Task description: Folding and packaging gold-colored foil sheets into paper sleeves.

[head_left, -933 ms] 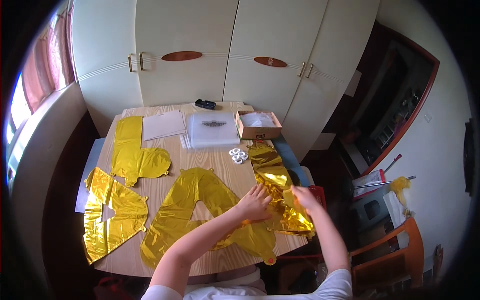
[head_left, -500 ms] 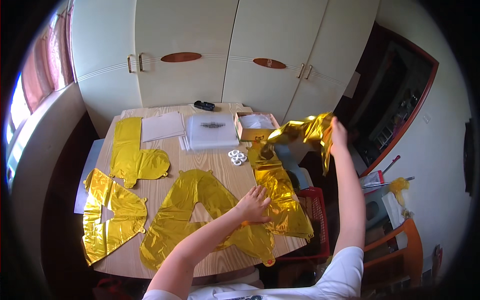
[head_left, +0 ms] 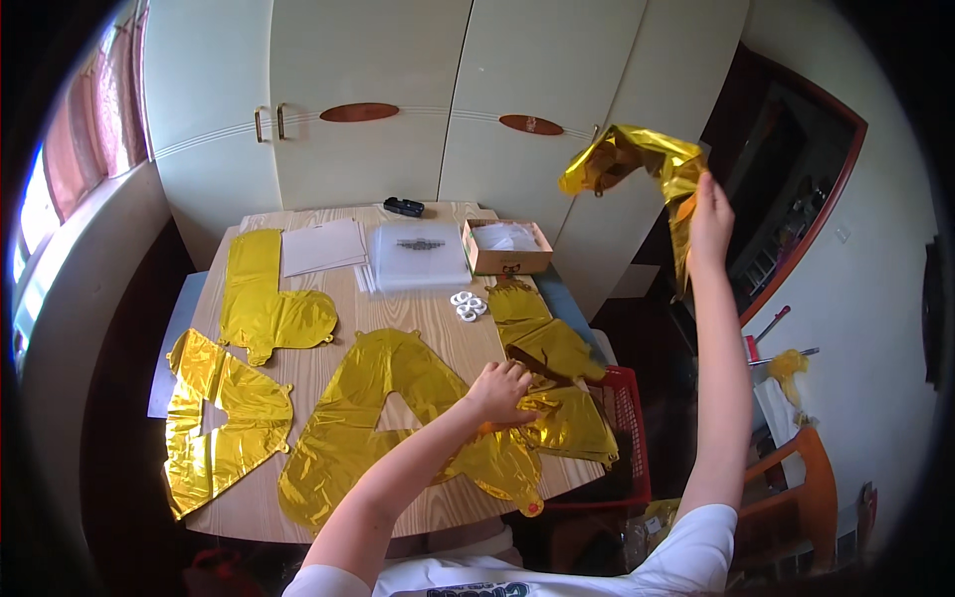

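Observation:
My right hand [head_left: 710,221] is raised at the right, closed on a crumpled gold foil balloon [head_left: 652,149]. The held foil arches leftward, and one part dangles beside my wrist. My left hand [head_left: 500,392] rests on the table's right part, fingers bent and slightly apart, over the edge of more gold foil [head_left: 569,423]. Part of that foil lies folded over on itself. Next to my left forearm, partly under it, spreads a large A-shaped gold foil balloon [head_left: 348,428]. Another flat gold foil balloon with a triangular hole [head_left: 239,458] lies at the left, below a J-shaped one [head_left: 254,289].
On the wooden table [head_left: 343,353] are grey sheets [head_left: 323,247], clear plastic sleeves [head_left: 423,261], white rings [head_left: 468,304], a box with white contents [head_left: 507,244] and a black object [head_left: 403,207]. A red basket [head_left: 627,438] and a wooden chair [head_left: 796,488] stand right. Cabinets [head_left: 363,60] rise behind.
My right hand has lifted the gold foil balloon up and to the right. The foil near my left hand has folded over. My left hand's fingers are more bent than before.

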Available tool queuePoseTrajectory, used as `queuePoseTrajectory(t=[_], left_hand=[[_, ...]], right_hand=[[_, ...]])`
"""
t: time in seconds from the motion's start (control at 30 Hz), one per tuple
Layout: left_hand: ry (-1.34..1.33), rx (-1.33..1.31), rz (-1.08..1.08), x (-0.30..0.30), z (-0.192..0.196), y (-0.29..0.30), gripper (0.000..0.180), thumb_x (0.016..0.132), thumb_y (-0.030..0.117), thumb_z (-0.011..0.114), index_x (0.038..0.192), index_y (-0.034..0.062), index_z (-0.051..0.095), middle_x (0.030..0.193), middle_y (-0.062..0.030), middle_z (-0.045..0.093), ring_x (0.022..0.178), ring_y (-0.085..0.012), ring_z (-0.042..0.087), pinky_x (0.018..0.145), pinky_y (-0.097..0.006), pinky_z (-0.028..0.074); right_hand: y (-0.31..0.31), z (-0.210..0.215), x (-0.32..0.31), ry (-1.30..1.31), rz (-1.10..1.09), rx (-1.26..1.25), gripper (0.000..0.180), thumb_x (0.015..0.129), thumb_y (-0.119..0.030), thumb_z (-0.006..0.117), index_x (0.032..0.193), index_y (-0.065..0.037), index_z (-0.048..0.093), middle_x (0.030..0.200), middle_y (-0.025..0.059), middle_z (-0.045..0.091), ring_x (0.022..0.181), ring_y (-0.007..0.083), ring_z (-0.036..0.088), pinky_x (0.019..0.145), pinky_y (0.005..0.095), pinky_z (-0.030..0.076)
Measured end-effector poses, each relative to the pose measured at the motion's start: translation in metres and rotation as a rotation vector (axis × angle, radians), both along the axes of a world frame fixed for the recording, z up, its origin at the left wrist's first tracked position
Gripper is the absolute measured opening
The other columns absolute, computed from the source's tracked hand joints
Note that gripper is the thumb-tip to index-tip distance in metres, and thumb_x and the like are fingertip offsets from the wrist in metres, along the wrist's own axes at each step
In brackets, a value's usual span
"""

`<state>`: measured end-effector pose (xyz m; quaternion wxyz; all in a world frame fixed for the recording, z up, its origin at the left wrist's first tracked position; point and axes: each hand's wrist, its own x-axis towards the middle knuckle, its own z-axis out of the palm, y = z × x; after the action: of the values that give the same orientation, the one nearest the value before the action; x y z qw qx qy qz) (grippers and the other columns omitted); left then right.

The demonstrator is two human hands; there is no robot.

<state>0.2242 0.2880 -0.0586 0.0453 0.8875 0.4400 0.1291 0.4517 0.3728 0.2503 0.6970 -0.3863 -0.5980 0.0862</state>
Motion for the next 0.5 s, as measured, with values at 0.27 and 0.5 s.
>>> queuePoseTrajectory(t=[0.27, 0.5], left_hand=[[-0.008, 0.087, 0.068, 0.005, -0.013, 0.053, 0.034, 0.089, 0.035, 0.053, 0.109, 0.0116, 0.068, 0.12, -0.0074, 0.06, 0.107, -0.028, 0.061, 0.086, -0.042, 0.051], [-0.003, -0.248, 0.171, 0.015, 0.019, 0.065, 0.09, 0.076, 0.046, 0.07, 0.15, 0.0132, 0.03, 0.154, -0.026, 0.025, 0.115, -0.0388, 0.06, 0.091, -0.045, 0.053]], right_hand=[[-0.087, -0.047, -0.021, 0.002, 0.194, -0.193, 0.042, 0.102, -0.034, 0.052, 0.116, 0.004, 0.062, 0.104, 0.0036, 0.064, 0.095, 0.0091, 0.054, 0.089, 0.0258, 0.044], [-0.117, -0.076, 0.021, 0.263, 0.245, -0.303, 0.037, 0.102, -0.032, 0.054, 0.113, 0.001, 0.064, 0.101, 0.0017, 0.063, 0.094, 0.0074, 0.054, 0.087, 0.0243, 0.044]])
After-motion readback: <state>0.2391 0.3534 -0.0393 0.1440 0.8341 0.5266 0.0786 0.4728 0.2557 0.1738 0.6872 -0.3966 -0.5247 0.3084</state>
